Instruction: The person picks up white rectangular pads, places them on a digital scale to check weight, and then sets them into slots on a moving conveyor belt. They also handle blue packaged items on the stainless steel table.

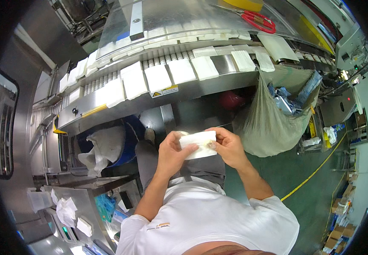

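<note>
Both hands hold a folded white sheet (197, 139), like a wipe or tissue, in front of my body. My left hand (171, 149) pinches its left end, with the thumb lying across the front. At the right end, my right hand (231, 148) grips it between thumb and fingers; the fingers behind the sheet are hidden. Beyond my hands, several similar folded white sheets (156, 78) lie along the metal edge of a roller conveyor (162, 60), some hanging over its front.
A cloth sack (269, 127) with blue and silver wrappers hangs at the right. Beneath the conveyor stands a blue bin (133, 138) with white material. Red-handled scissors (258, 22) and a yellow tape roll (245, 4) rest on the clear cover (179, 15). A metal cabinet (77, 197) is at lower left.
</note>
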{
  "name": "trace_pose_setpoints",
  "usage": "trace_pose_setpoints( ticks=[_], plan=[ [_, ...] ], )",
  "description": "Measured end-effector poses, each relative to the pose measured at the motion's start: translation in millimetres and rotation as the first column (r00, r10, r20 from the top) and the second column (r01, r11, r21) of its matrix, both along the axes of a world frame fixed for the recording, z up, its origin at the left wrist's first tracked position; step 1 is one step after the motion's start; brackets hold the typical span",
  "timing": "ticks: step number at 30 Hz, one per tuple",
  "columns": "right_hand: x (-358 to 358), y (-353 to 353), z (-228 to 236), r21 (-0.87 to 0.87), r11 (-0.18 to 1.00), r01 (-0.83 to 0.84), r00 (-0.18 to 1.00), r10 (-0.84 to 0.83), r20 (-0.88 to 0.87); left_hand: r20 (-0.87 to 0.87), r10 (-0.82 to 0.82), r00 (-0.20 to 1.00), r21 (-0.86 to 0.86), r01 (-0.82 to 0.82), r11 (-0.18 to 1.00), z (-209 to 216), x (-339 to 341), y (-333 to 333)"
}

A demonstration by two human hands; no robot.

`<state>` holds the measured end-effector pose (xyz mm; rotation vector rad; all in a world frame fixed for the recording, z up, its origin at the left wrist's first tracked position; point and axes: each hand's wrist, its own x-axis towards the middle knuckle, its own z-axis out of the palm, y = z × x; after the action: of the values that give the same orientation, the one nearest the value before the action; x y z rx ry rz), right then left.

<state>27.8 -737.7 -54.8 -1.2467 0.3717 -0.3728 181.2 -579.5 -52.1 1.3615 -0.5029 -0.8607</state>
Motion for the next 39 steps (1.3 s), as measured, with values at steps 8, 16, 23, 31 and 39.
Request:
trace_pose_setpoints(
  ticks=[8, 16, 23, 31, 39],
  plan=[
    [12.9, 5.2, -13.0, 0.001, 0.999, -0.037, 0.999, 0.037, -0.015, 0.164, 0.083, 0.983, -0.02, -0.081, 0.997, 6.9, 6.5, 2.9],
    [8.5, 5.6, -6.2, 0.046, 0.995, -0.089, 0.993, 0.093, -0.077, 0.075, 0.029, 0.997, -0.041, -0.026, 0.999, 0.4, 8.5, 6.7],
    [9.4, 17.8, -11.4, 0.041, 0.998, -0.042, 0.996, 0.045, -0.076, 0.21, -0.024, 0.977, 0.063, 0.012, 0.998, 3.3, 8.0, 8.2],
    [14.5, 15.4, -13.5, 0.079, 0.994, -0.07, 0.992, 0.078, -0.102, 0.145, -0.048, 0.988, 0.08, 0.037, 0.996, -9.7, 13.8, 14.9],
    [32.5, 9.5, -15.3, 0.116, 0.986, -0.122, 0.983, 0.136, -0.124, 0.203, -0.048, 0.978, 0.165, 0.014, 0.986, -1.7, 27.9, 23.4]
  ],
)
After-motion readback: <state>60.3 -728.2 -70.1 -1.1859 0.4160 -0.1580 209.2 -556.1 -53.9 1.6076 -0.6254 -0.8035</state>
